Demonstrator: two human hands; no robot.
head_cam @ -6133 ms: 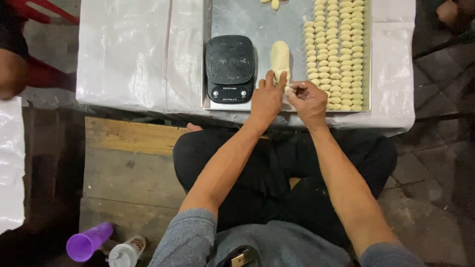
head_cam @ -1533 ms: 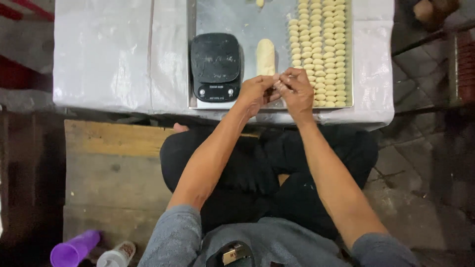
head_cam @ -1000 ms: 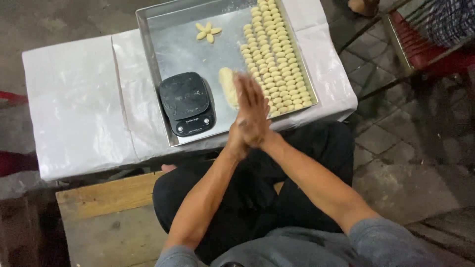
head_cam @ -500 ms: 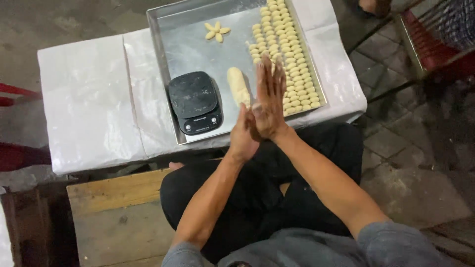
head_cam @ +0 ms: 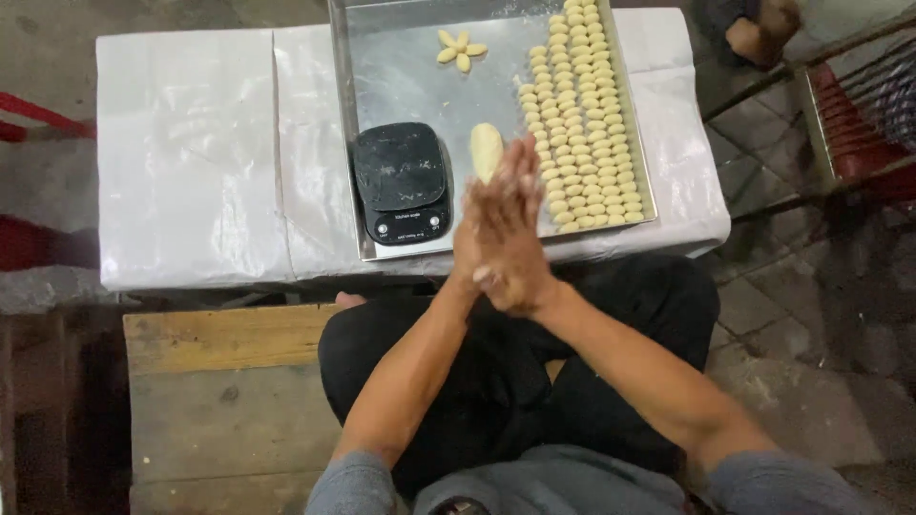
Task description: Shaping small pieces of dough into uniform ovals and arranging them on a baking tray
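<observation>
Pressing palm to palm, the left hand [head_cam: 474, 238] and right hand [head_cam: 520, 234] hover flat above the near edge of the metal tray [head_cam: 401, 57]. Whether a dough piece sits between them cannot be determined. The dough log [head_cam: 486, 151] lies just right of the black scale [head_cam: 401, 181].

Risk: uneven palm pressure could misshape or drop a hidden piece onto the rows of shaped pieces [head_cam: 582, 114].

Compared with half a second ago, the right fingers sit lower against the left palm.
</observation>
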